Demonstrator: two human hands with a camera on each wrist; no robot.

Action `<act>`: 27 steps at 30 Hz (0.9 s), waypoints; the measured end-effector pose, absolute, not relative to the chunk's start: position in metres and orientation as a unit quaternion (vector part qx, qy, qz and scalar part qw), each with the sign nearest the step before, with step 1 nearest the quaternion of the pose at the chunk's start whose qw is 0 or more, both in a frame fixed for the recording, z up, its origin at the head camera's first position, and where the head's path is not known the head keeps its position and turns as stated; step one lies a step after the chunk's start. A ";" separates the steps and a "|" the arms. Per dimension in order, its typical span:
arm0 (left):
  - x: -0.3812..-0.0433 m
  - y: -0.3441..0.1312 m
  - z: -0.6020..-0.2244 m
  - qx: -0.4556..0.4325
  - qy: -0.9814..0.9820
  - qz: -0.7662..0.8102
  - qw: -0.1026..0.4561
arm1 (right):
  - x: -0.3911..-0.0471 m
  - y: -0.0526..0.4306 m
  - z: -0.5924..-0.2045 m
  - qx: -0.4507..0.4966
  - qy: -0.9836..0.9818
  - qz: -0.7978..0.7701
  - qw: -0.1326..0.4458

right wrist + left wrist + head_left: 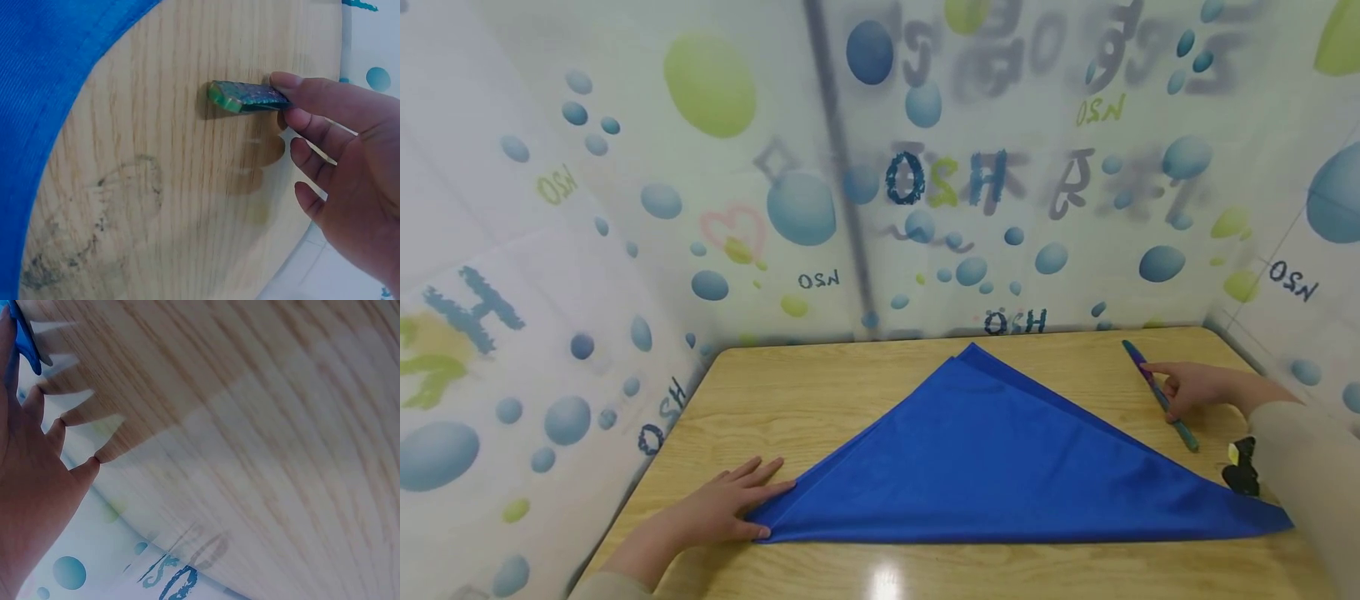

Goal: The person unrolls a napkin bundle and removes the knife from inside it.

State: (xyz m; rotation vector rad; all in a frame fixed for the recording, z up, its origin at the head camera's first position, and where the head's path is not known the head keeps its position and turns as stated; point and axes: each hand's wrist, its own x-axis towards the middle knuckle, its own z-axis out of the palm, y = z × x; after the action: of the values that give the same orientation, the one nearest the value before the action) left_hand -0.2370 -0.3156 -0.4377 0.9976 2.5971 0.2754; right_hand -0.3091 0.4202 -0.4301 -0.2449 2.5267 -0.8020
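A blue cloth (970, 467), folded into a wide triangle, lies on the wooden table with its long edge toward me. My left hand (726, 504) rests on the cloth's left corner, fingers fairly straight and spread; in the left wrist view only a bit of the cloth (26, 347) shows beyond that hand. Right of the cloth, my right hand (1202, 387) pinches a long, slim teal-green stick (1183, 433) with a purple part, between thumb and index finger. The right wrist view shows the stick's patterned surface and green end; its exact kind cannot be told.
The pale wooden table (790, 383) is bounded at the back and sides by a white curtain (760, 308) printed with blue and green dots. A small black item (1242, 467) with a yellow patch sits beside my right sleeve, near the cloth's right corner.
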 end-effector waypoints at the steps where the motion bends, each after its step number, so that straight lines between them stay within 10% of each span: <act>1: -0.237 -0.316 -0.437 0.351 0.915 0.096 0.172 | -0.309 0.419 -0.430 -0.089 0.923 -0.291 0.236; 27: -0.234 -0.312 -0.434 0.349 0.916 0.094 0.172 | -0.298 0.425 -0.424 -0.095 0.945 -0.232 0.211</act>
State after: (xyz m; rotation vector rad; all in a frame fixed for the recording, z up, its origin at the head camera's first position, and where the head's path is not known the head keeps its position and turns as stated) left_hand -0.2339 -0.3125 -0.4335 0.9905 2.6009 0.2677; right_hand -0.2983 0.4251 -0.4240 -0.2635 2.6259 -0.6454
